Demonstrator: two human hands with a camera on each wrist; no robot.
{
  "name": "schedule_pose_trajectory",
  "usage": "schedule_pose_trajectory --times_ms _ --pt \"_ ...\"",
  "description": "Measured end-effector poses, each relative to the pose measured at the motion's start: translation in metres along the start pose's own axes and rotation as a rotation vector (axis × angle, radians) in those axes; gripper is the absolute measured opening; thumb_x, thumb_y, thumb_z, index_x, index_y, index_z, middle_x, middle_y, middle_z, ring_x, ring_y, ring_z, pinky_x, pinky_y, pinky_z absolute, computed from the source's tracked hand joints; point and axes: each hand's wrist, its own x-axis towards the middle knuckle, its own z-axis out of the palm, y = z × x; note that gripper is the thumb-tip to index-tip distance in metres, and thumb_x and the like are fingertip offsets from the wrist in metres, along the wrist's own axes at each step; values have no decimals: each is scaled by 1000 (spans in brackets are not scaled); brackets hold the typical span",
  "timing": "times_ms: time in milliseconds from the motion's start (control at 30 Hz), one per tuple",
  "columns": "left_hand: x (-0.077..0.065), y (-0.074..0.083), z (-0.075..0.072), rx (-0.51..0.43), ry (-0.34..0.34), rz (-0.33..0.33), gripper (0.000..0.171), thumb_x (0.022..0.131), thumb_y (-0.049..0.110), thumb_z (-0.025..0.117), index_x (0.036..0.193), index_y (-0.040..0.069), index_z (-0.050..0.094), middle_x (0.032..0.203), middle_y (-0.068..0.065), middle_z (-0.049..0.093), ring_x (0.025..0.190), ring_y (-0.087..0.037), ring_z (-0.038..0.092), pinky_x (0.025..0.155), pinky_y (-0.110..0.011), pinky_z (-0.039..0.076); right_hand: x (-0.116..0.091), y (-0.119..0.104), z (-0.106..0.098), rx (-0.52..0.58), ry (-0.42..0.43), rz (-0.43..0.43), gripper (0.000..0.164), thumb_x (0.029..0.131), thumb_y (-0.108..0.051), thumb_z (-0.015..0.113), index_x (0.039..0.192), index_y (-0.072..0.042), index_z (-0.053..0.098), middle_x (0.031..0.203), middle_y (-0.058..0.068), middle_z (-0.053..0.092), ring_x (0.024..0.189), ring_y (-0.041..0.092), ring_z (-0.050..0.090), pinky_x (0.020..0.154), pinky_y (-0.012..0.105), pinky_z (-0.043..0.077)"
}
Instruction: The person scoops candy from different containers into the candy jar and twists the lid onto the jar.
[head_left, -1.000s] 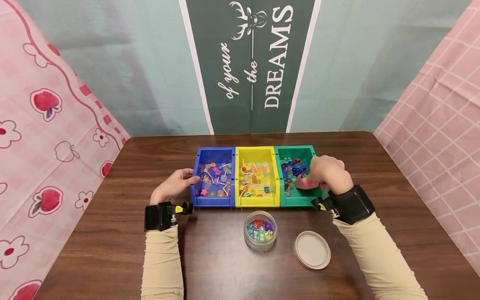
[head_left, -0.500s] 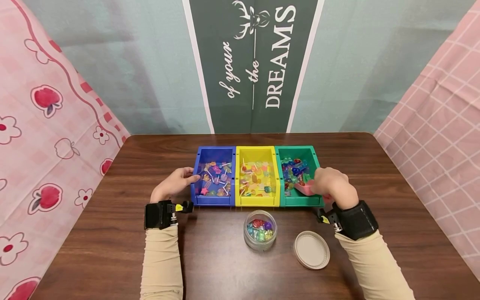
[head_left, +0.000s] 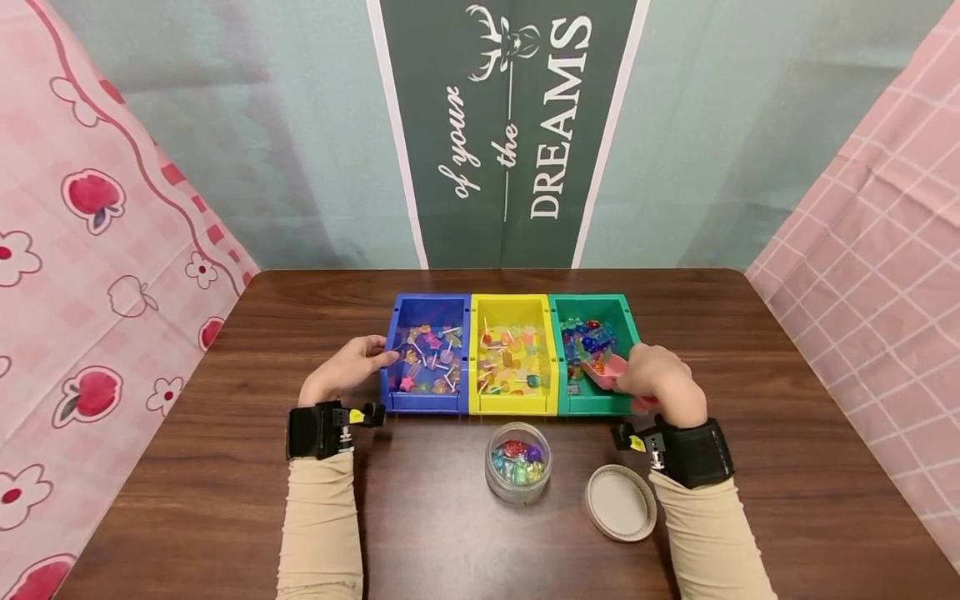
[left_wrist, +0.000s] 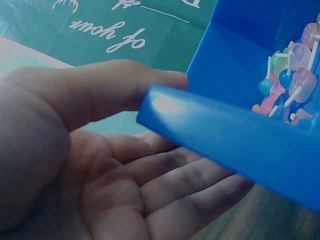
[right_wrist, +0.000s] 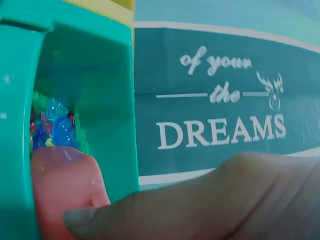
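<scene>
Pinches the smooth side wall of a blue bin with the left hand, thumb inside and other fingers outside. Grasps a smooth, rounded pink scoop in the right hand, with thumb laid along it (lower fingers mostly hidden). Dips the scoop into a green bin just left of the right hand, with a shiny orange-red piece in its bowl. Shows glassy, gem-like pieces in blue, green and red beyond the scoop's edge.

Has pastel lollipops with thin white sticks just right of the left hand, in the blue bin. Has a glossy yellow bin with more sweets midway between the hands. Blocks part of the green bin's right wall with the right hand. Has a clear round jar of bright pieces between the hands, nearer the body, and a pale disc-shaped lid near the right hand, bodyward, on dark wood-grain tabletop
</scene>
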Motion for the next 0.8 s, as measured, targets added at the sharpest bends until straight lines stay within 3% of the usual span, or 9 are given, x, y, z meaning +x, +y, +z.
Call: schedule_pose_trajectory --times_ms 433,800 --pt "-1 4 1 6 2 0 41 99 16 45 126 -14 47 111 -31 62 101 -33 56 95 -51 44 6 2 11 85 10 -7 35 86 -24 62 60 -2 66 45 1 60 42 13 53 45 25 39" --pt "-1 2 1 21 3 -3 40 99 16 44 126 -14 47 111 -31 61 101 -33 56 96 -53 44 3 5 17 103 144 -9 35 87 -23 59 58 -4 64 51 5 66 52 19 57 43 25 36"
